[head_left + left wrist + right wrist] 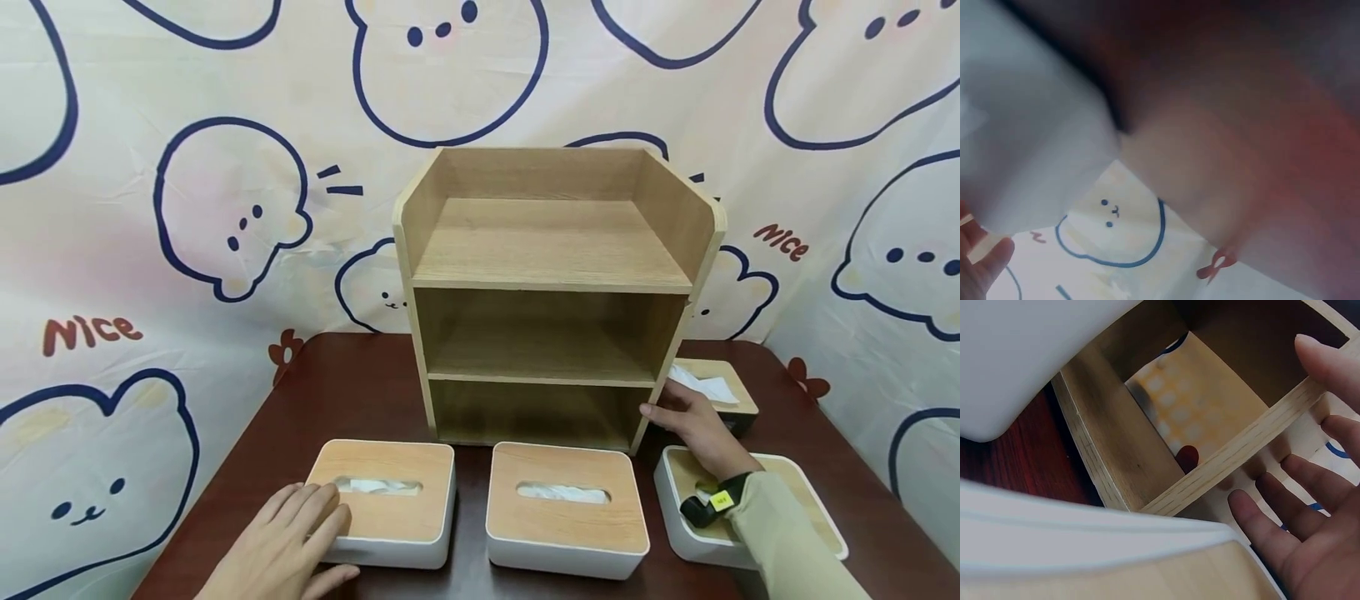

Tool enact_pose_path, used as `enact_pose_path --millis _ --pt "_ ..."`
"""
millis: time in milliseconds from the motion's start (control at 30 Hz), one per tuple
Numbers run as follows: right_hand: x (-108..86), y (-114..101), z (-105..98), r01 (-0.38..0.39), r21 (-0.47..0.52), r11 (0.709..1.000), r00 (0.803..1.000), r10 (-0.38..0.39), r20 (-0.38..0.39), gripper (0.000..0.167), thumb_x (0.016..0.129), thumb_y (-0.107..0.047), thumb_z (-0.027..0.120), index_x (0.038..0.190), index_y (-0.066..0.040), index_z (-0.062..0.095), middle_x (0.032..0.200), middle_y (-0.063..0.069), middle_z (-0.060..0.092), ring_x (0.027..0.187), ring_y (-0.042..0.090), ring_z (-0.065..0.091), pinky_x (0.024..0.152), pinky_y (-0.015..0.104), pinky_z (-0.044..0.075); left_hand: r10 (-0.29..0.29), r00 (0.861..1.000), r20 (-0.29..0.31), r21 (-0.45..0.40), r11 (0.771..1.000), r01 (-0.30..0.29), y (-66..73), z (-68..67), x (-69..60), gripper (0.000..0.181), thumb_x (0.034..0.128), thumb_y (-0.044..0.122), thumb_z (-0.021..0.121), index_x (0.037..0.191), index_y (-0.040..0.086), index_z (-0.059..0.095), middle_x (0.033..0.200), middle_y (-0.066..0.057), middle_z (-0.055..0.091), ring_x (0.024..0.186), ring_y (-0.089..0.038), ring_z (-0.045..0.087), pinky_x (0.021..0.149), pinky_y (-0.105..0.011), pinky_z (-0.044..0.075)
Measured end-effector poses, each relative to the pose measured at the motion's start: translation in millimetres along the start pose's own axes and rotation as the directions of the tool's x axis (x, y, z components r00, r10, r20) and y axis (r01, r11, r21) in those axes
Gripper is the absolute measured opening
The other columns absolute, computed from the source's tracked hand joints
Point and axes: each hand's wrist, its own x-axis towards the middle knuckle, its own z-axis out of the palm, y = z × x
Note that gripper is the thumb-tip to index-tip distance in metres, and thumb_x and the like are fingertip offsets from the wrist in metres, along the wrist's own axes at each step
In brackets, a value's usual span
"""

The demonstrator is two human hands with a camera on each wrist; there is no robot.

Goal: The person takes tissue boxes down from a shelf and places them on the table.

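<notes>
A wooden shelf unit (551, 333) with three levels stands at the table's back. My right hand (693, 421) is at its lower right side panel. In the right wrist view, the thumb crosses the panel's front edge, while the other fingers (1272, 525) reach nearly straight along its outer face; firm contact is unclear. My left hand (288, 537) lies over the near-left corner of the left tissue box (390, 508), fingers loosely extended. Whether it presses the lid cannot be told. The left wrist view is mostly blurred, showing part of this hand (985, 265).
A second tissue box (566, 533) sits at front middle. Under my right forearm is a third white box (795, 492) with a wooden lid. Behind it, beside the shelf, stands a dark-based tissue box (738, 387). A patterned cloth (225, 67) surrounds the dark red table (352, 375).
</notes>
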Motion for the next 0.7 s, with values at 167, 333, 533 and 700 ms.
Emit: enact_pose_path --millis 167,333,533,700 --pt "-1.3 1 1 -0.006 0.033 0.999 1.000 0.005 0.018 0.071 0.096 -0.029 0.064 0.154 -0.011 0.029 0.146 0.018 0.043 0.128 0.038 0.044 0.091 0.028 0.045 0.002 0.999 -0.033 0.006 1.000 -0.001 -0.7 -9.5 7.7 0.053 0.0922 0.062 0.049 0.103 0.011 0.057 0.110 -0.013 0.058 0.101 -0.030 0.055 0.093 -0.048 0.040" --pt "1.9 0 -2 -0.019 0.071 0.997 1.000 0.018 0.025 0.074 0.097 -0.028 0.063 0.156 -0.011 0.022 0.149 0.020 0.037 0.131 0.040 0.040 0.090 0.028 0.046 -0.012 0.995 -0.096 -0.026 1.000 0.010 -4.2 -13.2 17.4 0.055 0.1003 0.054 0.040 0.108 0.004 0.062 0.107 -0.014 0.059 0.097 -0.030 0.056 0.087 -0.049 0.046" --pt "1.0 2 -1 -0.024 0.101 0.995 1.000 0.023 0.008 0.076 0.096 -0.023 0.064 0.156 -0.010 0.019 0.149 0.022 0.036 0.125 0.027 0.048 0.087 0.026 0.048 -0.019 0.993 -0.117 -0.031 0.999 0.015 -10.0 -15.8 21.0 0.057 0.1026 0.051 0.036 0.111 0.001 0.063 0.108 -0.016 0.059 0.097 -0.032 0.057 0.087 -0.048 0.046" --pt "-1.1 -3 2 -0.003 0.129 0.992 1.000 0.003 0.002 0.077 0.097 -0.019 0.063 0.156 -0.008 0.017 0.148 0.024 0.035 0.118 0.017 0.051 0.088 0.025 0.048 -0.052 0.995 -0.088 -0.030 0.998 0.049 -13.2 -19.1 19.5 0.053 0.1007 0.052 0.039 0.106 0.005 0.061 0.111 -0.016 0.059 0.102 -0.032 0.056 0.091 -0.048 0.044"
